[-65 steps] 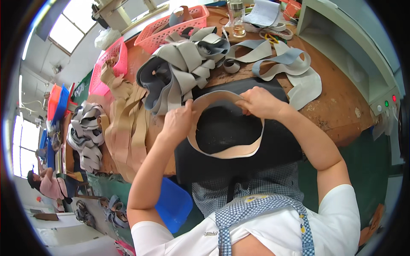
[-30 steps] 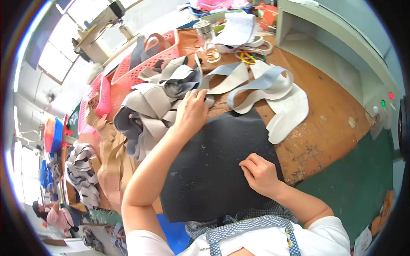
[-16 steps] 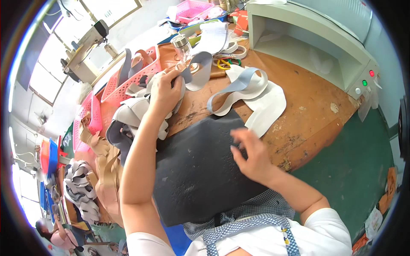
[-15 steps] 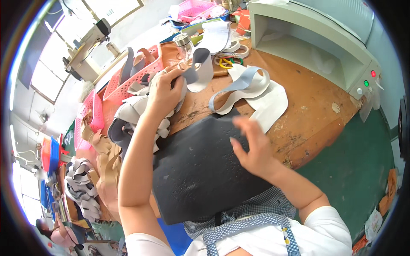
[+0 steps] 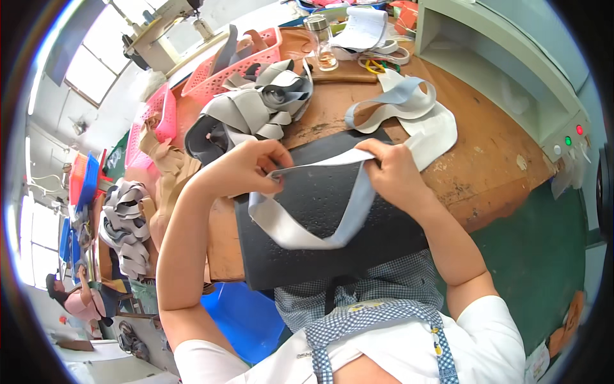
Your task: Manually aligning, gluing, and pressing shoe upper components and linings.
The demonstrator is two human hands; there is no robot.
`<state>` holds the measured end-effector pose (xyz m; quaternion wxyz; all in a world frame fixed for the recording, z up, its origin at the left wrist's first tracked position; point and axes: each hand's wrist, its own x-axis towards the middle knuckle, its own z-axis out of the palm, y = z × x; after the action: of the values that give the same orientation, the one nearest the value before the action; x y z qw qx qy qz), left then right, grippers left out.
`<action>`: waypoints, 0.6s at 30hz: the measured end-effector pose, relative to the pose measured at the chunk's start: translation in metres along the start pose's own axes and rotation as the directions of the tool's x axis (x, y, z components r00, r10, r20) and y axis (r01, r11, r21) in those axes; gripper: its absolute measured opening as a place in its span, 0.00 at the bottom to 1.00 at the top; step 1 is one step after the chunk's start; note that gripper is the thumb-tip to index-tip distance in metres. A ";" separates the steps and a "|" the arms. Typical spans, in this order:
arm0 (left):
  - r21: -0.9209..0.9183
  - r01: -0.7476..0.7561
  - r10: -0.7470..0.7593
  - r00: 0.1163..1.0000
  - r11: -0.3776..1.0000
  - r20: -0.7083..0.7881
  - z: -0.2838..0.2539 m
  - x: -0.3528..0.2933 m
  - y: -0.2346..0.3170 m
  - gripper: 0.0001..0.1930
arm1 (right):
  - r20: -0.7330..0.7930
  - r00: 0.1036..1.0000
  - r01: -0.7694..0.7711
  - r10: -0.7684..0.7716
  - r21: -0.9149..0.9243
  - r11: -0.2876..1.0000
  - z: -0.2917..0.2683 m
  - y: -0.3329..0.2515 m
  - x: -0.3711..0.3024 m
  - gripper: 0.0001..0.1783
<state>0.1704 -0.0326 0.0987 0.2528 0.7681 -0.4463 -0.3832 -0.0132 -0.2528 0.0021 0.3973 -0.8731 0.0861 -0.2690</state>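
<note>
A white and pale-blue fabric strip (image 5: 297,238) is stretched between my two hands and hangs down in a loop above a black mat (image 5: 307,269). My left hand (image 5: 246,168) has its fingers closed on the strip's left end. At the strip's right side, my right hand (image 5: 398,174) pinches it between thumb and fingers. Left of the mat lies a pile of grey and white strips (image 5: 246,109), some rolled up. Beyond my right hand a white piece with a curled pale-blue strip (image 5: 435,131) rests on the brown table (image 5: 492,173).
Pink baskets (image 5: 214,83) stand behind the grey pile, with tan strips (image 5: 169,169) at the left. A glass bottle (image 5: 323,45) and scissors (image 5: 393,56) are at the back. A pale machine (image 5: 537,109) with lit buttons stands at the right. Below the table is a blue bin (image 5: 246,323). A person (image 5: 83,301) sits far left.
My left hand has come back from the grey pile toward me, with a strip now held between both hands. My right hand has closed on the strip. The whole view has shifted.
</note>
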 end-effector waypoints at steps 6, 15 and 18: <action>-0.418 -0.094 0.082 0.996 0.904 -0.045 0.028 -0.010 -0.060 0.32 | 0.137 0.967 -0.255 0.216 0.446 0.858 -0.005 0.043 -0.019 0.10; -0.516 -0.199 0.174 0.980 0.833 -0.096 0.066 -0.001 -0.059 0.36 | 0.363 0.861 -0.486 0.355 0.792 0.370 -0.020 0.050 -0.040 0.19; -0.479 -0.194 0.132 0.978 0.856 -0.160 0.069 0.006 -0.068 0.13 | 0.381 0.831 -0.526 0.406 0.777 0.346 -0.017 0.045 -0.039 0.21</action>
<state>0.1494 -0.0085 0.0070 0.4981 0.6597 -0.3812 -0.4139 -0.0520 -0.2792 -0.0376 0.8399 -0.5090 0.1616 -0.0969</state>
